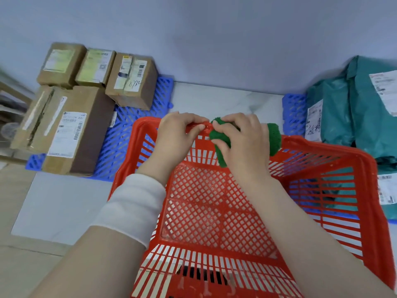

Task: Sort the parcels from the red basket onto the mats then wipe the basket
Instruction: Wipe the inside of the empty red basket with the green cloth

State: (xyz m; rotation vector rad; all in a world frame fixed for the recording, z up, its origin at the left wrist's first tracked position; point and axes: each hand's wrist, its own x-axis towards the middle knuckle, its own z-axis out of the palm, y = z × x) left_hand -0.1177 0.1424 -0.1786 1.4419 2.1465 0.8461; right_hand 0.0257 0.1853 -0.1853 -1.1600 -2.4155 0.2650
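Between 2 blue lattice mats, the red basket [236, 211] sits on pale floor, its far rim close to the grey wall and its left corner overlapping the near edge of the left mat [129, 134]. No parcels lie inside it; the moulded plastic bottom is a diamond grid and the walls are vertical slots. On the far rim the left hand [178, 134] is curled over the edge, thumb pressed to the inner face and fingers wrapped down the outer side, gripping the plastic. Just beside it, nearly touching, the right hand [240, 136] is closed around a green cloth [221, 145], a fuzzy, bunched fabric pressed against the rim and the upper part of the far wall; a loose lobe of it bulges out past the hand on the right. A white sleeve [133, 203] covers the left forearm, while the right forearm is bare. 4 brown cardboard boxes [71, 125] with white labels crowd the left mat, leaving a bare strip of lattice next to the basket. Teal plastic mailer bags [365, 117], soft and wrinkled, are heaped on the right mat [294, 112], touching the basket's right side. Open floor shows only as a strip between the mats beyond the far rim, and as a larger patch at the near left.
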